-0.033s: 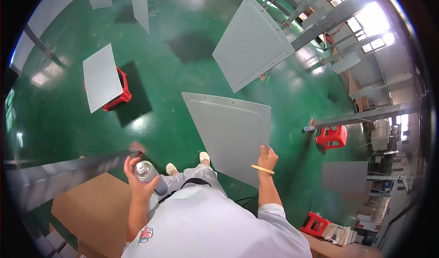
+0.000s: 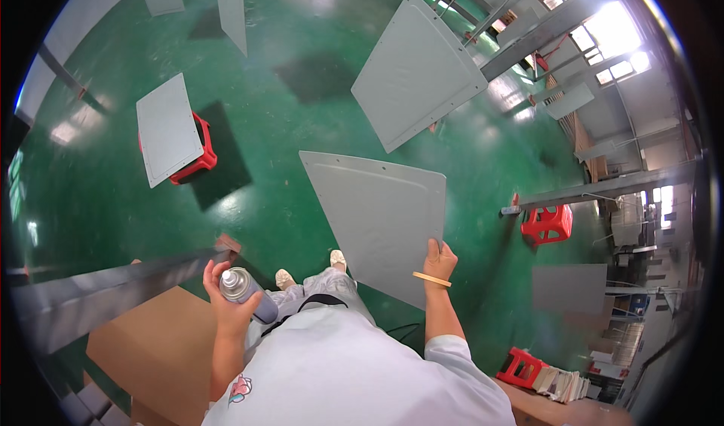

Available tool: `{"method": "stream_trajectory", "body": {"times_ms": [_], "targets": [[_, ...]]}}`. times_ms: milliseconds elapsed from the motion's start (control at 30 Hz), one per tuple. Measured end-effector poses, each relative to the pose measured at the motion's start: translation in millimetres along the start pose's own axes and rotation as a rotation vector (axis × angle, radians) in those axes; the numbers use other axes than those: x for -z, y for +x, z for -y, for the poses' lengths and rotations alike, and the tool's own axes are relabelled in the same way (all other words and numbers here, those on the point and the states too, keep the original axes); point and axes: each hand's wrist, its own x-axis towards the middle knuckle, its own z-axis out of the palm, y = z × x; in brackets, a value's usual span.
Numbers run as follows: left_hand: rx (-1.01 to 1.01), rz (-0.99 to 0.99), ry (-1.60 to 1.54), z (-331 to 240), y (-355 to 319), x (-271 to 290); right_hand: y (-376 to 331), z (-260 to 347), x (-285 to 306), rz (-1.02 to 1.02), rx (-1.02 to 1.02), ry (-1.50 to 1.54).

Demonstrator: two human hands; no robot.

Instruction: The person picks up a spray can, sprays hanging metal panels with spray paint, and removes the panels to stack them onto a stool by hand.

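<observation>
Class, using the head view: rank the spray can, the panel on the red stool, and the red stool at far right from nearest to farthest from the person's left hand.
1. spray can: held in the left hand.
2. panel on the red stool: upper left, on the floor.
3. red stool at far right: across the picture, past the right hand.

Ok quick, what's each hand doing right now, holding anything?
Left hand: closed around a spray can, held upright.
Right hand: closed on the lower edge of a grey panel, holding it up off the green floor.
</observation>
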Motion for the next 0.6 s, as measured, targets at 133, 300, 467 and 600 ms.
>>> {"method": "stream_trajectory", "body": {"times_ms": [133, 300, 467, 600], "targets": [[0.176, -0.002, -0.313, 12, 7, 36, -13, 34, -24, -0.008, -0.042, 0.066], [0.198, -0.032, -0.335, 6, 31, 42, -9, 54, -49, -0.075, -0.022, 0.115], [0.183, -0.023, -0.295, 12, 58, 50, 12, 61, -88, -0.071, 0.026, 0.139], [0.185, -0.035, -0.342, 16, 91, 52, 40, 66, -126, -0.023, 0.056, 0.156]]}}
